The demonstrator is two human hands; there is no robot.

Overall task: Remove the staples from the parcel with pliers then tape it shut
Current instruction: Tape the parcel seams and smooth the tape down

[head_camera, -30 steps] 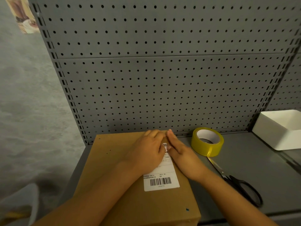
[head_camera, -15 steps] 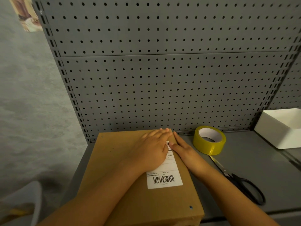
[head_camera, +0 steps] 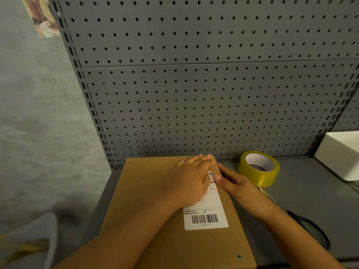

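- Our left hand (head_camera: 187, 181) lies flat on the parcel (head_camera: 161, 220), fingers (head_camera: 196, 159) straight and together, reaching its far edge and holding nothing.
- Our right hand (head_camera: 236, 184) lies just beside it, fingers straight along the parcel's right edge, thumb on the white label (head_camera: 208, 216); it grips nothing either.
- Under both palms the parcel sits on the grey surface (head_camera: 303, 200), its top closed. We cannot make out any staples or laid tape from here.
- Just right of the right hand stands the yellow tape roll (head_camera: 259, 168); nearer us, beside the right forearm, lie black-handled scissors (head_camera: 308, 230). No pliers show.
- We judge this the taping stage: the flaps are being pressed down and smoothed.
- The next move likely calls for the right hand to reach the roll while the left keeps the top flat.
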